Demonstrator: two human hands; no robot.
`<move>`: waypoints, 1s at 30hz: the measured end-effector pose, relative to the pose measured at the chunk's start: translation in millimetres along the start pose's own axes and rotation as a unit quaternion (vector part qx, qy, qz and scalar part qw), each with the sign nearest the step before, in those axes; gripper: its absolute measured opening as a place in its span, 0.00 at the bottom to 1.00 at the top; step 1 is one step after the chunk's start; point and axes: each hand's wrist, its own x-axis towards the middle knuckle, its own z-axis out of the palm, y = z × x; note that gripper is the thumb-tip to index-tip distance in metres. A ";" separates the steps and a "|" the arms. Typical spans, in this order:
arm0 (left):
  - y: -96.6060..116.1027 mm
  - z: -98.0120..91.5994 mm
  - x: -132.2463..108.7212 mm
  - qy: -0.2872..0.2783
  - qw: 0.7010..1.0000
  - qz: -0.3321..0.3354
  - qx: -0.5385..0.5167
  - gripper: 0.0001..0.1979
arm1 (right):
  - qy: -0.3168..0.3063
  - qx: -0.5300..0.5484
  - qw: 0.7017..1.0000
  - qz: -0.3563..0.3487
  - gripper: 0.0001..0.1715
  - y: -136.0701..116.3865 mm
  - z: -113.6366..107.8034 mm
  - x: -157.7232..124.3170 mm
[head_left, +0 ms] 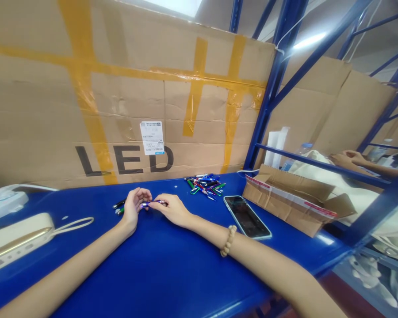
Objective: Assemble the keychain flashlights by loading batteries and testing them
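Note:
A blue pen (146,205) is held level between my two hands, just above the blue tabletop. My left hand (132,207) is curled around its left end, with the fingertips partly hidden. Thumb and fingers of my right hand (174,209) pinch the other end of it. Behind my left wrist lie a few dark and green pens (119,206), mostly covered by the hand. Farther back, to the right of my hands, several pens in blue, green, red and black form a loose pile (207,184).
Right of my forearm lies a phone (247,216), beside an open cardboard box (285,198). At left are a cream device with a strap (23,240) and a white power strip (5,205). A large carton (202,110) walls the back; blue rack posts (267,97) stand right. Another person's hands (351,159) show beyond.

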 end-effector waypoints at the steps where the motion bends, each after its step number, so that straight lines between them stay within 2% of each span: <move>1: -0.1 0.6 -0.2 -0.006 1.000 0.002 0.003 0.14 | 0.001 -0.008 1.000 0.007 0.22 -0.8 -0.1 -0.4; 6: -3.8 2.7 1.7 -0.045 0.997 0.033 0.049 0.15 | -0.008 -0.046 0.999 0.022 0.23 -4.6 -0.2 -0.3; 12: -6.0 1.9 3.7 -0.070 0.995 0.032 0.069 0.15 | -0.019 -0.067 0.997 0.039 0.24 -3.8 0.1 1.6; 23: 0.5 6.3 -0.5 -0.050 0.997 0.037 0.038 0.15 | -0.007 0.022 0.999 0.030 0.18 3.7 2.0 2.2; 30: -1.6 0.2 1.9 -0.050 0.998 0.039 -0.003 0.16 | -0.007 0.008 1.000 0.026 0.19 -3.9 2.2 1.3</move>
